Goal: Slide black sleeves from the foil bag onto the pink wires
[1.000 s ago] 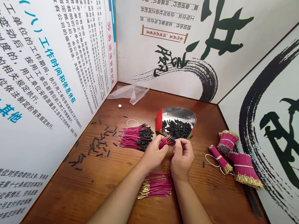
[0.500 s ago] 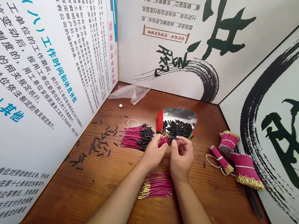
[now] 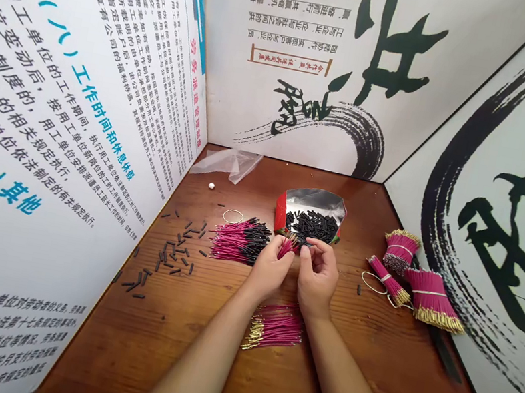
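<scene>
My left hand [image 3: 273, 265] is closed round a small bunch of pink wires [image 3: 287, 247] whose metal tips point up and away. Close by on the right, my right hand [image 3: 318, 275] has thumb and forefinger pinched together at those tips; whatever they pinch is too small to make out. Just beyond both hands lies a foil-lined pouch [image 3: 315, 199] holding many short black sleeves [image 3: 313, 222]. Left of my left hand is a pile of pink wires with black ends [image 3: 240, 240]. Between my forearms lie loose pink wires with gold tips [image 3: 276, 327].
Loose black sleeves [image 3: 174, 252] are scattered at the left. Banded bundles of pink wire [image 3: 432, 297] and a rubber band [image 3: 374, 283] lie at the right. A clear plastic bag [image 3: 230, 165] rests at the back. Printed panels [image 3: 291, 93] wall in the wooden table [image 3: 153, 353].
Almost nothing differs. My right hand has shifted very slightly left, while my left hand keeps its hold on the wires.
</scene>
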The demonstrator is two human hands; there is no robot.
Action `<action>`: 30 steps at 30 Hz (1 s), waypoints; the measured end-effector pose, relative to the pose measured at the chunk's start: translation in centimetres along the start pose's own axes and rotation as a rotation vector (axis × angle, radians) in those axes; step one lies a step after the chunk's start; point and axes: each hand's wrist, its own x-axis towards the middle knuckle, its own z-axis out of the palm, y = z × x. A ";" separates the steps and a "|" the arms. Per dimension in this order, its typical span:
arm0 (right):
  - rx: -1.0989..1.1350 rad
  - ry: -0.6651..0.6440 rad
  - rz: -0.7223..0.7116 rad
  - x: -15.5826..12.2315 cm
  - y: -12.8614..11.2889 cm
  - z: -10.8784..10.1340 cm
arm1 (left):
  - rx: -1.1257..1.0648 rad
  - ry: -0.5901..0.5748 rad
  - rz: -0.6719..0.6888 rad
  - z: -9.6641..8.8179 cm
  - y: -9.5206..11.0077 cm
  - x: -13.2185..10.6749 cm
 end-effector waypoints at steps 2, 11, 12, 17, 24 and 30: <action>-0.002 -0.001 -0.010 0.0 0.0 0.0 | 0.001 -0.001 0.003 0.0 0.0 0.0; -0.060 0.092 -0.032 0.5 -0.5 -0.8 | -0.181 -0.017 -0.125 0.0 1.1 -0.3; -0.058 0.094 -0.036 0.9 -0.5 -0.9 | -0.218 -0.034 -0.170 0.0 1.5 -0.3; -0.266 -0.095 -0.070 4.8 -0.2 -1.6 | -0.305 -0.012 -0.263 0.0 2.3 -0.5; -1.113 -0.582 -0.230 11.1 -0.1 -0.4 | -0.361 -0.016 -0.266 -0.3 1.8 -0.2; -1.238 -0.660 -0.227 11.3 -0.3 0.7 | -0.387 -0.013 -0.262 -0.4 1.7 -0.1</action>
